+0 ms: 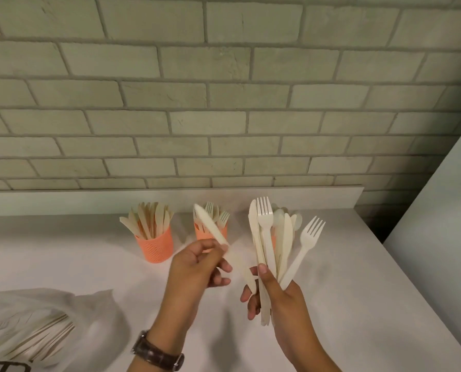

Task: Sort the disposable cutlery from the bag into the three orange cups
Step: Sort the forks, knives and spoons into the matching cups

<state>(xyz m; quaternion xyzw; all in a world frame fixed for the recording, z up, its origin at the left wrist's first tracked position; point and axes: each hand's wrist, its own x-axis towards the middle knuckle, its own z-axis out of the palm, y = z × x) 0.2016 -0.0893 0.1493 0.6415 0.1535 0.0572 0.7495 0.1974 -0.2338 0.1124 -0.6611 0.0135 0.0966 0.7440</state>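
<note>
Orange perforated cups stand in a row near the back of the white table (358,291), in front of a low ledge under the pale brick wall (224,103). The left cup (154,247) is packed with cream knives, blades up and fanned out. The middle cup (200,234) holds forks with their tines up. The third cup (273,240) is almost wholly hidden behind what the right hand carries; only a sliver of orange shows, with the rounded bowls of spoons (279,212) rising above it.

The left hand (197,264), a brown-strapped watch (157,354) on its wrist, is raised above the table in front of the middle cup. Its thumb and fingertips pinch a single knife (210,226) around the middle. The knife slants with its tip up and to the left, across the front of the middle cup, and its blurred handle end reaches down towards the fingers of the right hand.

The right hand (275,296) is held up to the right of it, fingers and thumb curled round a bundle of cutlery (267,237) by the handles. The bundle stands upright and holds a mix of knives and forks; one fork (308,237) splays out to the right of the rest.

At the lower left a crumpled translucent white bag (63,312) lies on the table, well apart from the cups, with more pale cutlery showing through it.
</note>
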